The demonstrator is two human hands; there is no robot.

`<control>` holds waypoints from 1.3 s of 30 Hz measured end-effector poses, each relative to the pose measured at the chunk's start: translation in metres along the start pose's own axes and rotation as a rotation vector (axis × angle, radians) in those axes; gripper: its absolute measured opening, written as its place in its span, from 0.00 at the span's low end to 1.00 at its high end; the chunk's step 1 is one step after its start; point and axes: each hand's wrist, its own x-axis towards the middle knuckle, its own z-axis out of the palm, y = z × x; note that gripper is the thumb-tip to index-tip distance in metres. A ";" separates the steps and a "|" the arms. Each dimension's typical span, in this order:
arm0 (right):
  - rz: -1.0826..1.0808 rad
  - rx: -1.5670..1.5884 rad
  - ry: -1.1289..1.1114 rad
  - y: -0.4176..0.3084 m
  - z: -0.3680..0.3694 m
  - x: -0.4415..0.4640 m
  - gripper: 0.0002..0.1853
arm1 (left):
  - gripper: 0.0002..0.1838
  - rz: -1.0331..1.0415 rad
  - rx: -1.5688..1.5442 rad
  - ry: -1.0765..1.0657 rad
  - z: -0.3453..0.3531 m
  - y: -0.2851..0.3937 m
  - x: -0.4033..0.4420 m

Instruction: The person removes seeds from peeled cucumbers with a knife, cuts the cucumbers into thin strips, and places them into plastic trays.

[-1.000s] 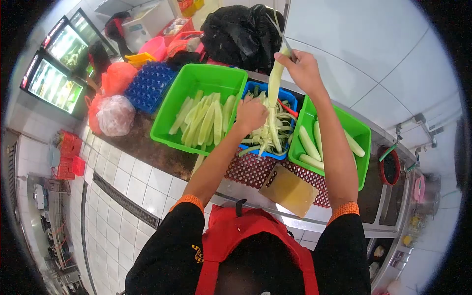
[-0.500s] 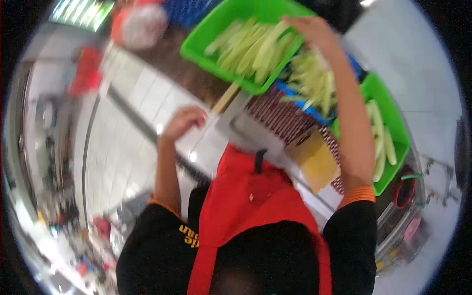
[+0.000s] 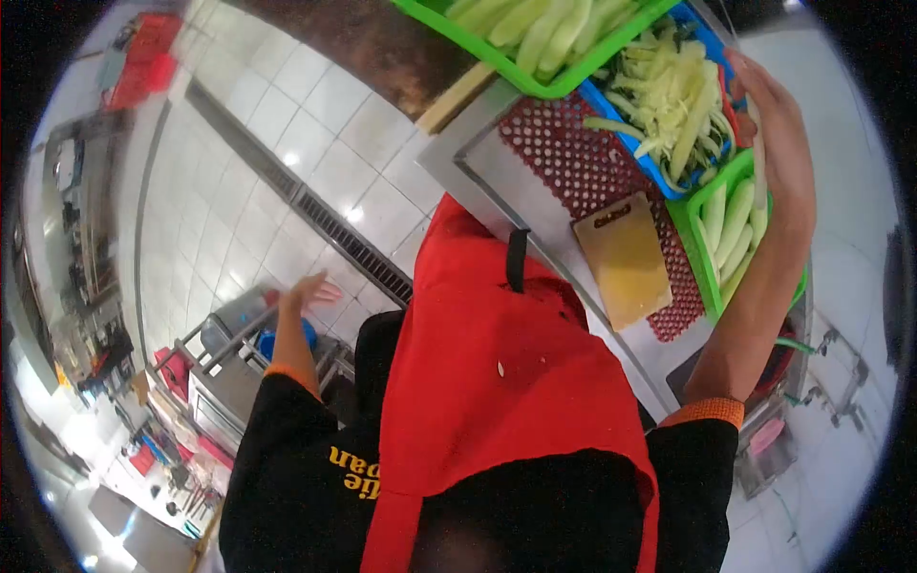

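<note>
White floor tiles (image 3: 320, 115) spread below our left hand (image 3: 308, 292), empty, fingers apart. Our right hand (image 3: 781, 134) is by the blue tub (image 3: 657, 181), grip unclear; peeled cucumbers (image 3: 735, 227) lie in the green tub (image 3: 697, 253). We're seemingly between pieces; next calls for secure hold.

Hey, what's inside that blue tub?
The blue tub holds a heap of pale green vegetable peelings, one strip poking out over the side. A red object shows along the edge near the right hand. The tub's bottom, and anything beneath the peelings, is covered.
</note>
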 end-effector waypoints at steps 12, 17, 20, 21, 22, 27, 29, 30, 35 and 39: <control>-0.135 0.400 -0.915 -0.025 0.108 -0.172 0.22 | 0.23 0.667 -0.312 0.207 -0.014 0.070 0.005; 0.026 0.381 -1.037 -0.034 0.104 -0.173 0.20 | 0.27 0.858 0.050 0.256 -0.019 0.093 0.031; -0.064 0.297 -1.029 -0.034 0.107 -0.171 0.19 | 0.28 0.824 -0.018 0.264 -0.020 0.097 0.054; -0.018 0.308 -1.047 -0.033 0.110 -0.169 0.20 | 0.28 0.802 0.033 0.282 -0.017 0.097 0.056; 0.030 0.320 -1.065 -0.032 0.111 -0.168 0.21 | 0.28 0.778 0.085 0.300 -0.016 0.097 0.058; 0.106 0.564 -0.868 -0.030 0.086 -0.152 0.22 | 0.27 0.793 0.114 0.085 0.000 0.096 0.013; 0.084 0.723 -0.697 -0.028 0.073 -0.148 0.25 | 0.21 0.994 0.072 0.179 0.025 0.105 -0.034; -0.032 0.806 -0.606 -0.024 0.067 -0.146 0.27 | 0.21 0.995 0.072 0.180 0.030 0.113 -0.058; -0.151 1.038 -0.335 -0.003 -0.010 -0.096 0.34 | 0.22 1.289 -0.121 -0.077 0.066 0.155 -0.176; -0.046 -0.885 0.435 0.044 -0.031 -0.055 0.38 | 0.14 1.657 0.726 0.660 0.131 0.171 -0.261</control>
